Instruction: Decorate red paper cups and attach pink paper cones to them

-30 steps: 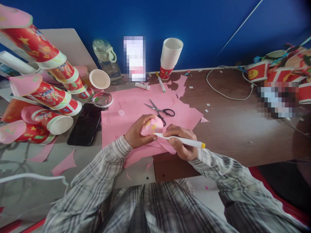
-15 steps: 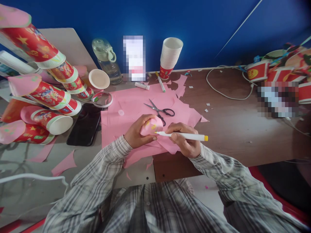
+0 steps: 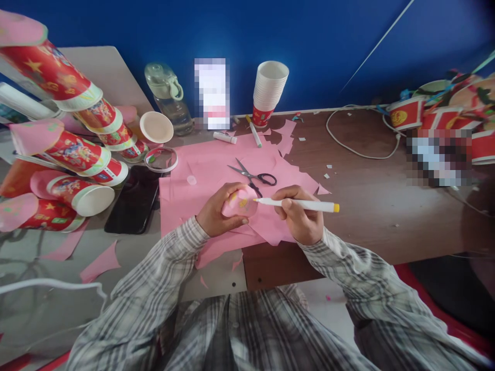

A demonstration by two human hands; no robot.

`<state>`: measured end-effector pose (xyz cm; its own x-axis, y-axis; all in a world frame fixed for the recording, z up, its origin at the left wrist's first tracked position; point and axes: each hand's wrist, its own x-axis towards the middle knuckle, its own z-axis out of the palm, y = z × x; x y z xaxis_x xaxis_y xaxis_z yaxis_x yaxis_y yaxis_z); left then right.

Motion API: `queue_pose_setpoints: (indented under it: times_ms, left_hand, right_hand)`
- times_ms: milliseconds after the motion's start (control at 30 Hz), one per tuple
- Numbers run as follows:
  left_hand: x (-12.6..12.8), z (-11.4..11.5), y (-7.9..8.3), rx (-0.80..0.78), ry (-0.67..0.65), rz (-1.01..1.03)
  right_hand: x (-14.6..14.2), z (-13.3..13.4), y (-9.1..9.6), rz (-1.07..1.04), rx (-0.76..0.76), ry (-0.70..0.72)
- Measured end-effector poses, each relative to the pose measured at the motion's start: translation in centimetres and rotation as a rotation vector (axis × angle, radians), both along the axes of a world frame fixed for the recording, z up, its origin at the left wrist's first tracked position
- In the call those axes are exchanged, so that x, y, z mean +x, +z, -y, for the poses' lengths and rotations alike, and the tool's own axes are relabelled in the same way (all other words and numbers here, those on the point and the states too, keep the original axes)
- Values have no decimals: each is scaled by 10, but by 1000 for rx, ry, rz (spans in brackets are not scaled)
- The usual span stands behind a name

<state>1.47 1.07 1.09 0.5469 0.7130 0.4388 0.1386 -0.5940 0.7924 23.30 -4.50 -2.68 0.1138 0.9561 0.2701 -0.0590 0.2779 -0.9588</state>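
Note:
My left hand (image 3: 216, 211) is wrapped around a pink paper cone (image 3: 240, 202) that carries yellow marks on its surface. In my right hand (image 3: 299, 214) is a white marker (image 3: 305, 204) with a yellow end, its tip pointing left at the cone's right edge; whether it touches cannot be told. Just beyond the cone lie black-handled scissors (image 3: 253, 175), blades spread, on pink paper sheets (image 3: 185, 206). Another white marker (image 3: 225, 137) and a marker with a green end (image 3: 254, 131) lie at the back of the sheets.
A stack of paper cups (image 3: 268, 95) stands by the blue wall. Left are a water bottle (image 3: 170, 100), a tape roll (image 3: 161, 159), a black phone (image 3: 132, 201) and red cups with pink cones (image 3: 77, 159). Right are a white cable (image 3: 363, 154) and red cup crafts (image 3: 441, 116).
My right hand has drawn the marker up and slightly right, its tip now at the cone's right edge. The cone has turned a little in my left hand, showing more yellow.

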Motion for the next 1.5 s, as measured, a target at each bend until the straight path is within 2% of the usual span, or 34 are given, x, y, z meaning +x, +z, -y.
queue_pose_setpoints:
  times_ms: [367,567,833,1000,1267,1500]
  left_hand:
    - [-1,0,-2,5,8,-24]
    - [-2,-1,-4,15,11,-29]
    - [-2,-1,-4,24,12,-34]
    - [-2,-1,-4,19,13,-30]
    - [-1,0,-3,14,12,-27]
    - [-1,-1,-5,18,14,-25]
  right_hand:
    - [-3,-2,9,119,32,-4]
    - [-2,-2,7,181,90,17]
    - [0,3,8,197,115,76]
    - [1,4,7,179,203,92]
    - [0,-1,7,198,96,12]
    - [1,3,8,165,95,96]
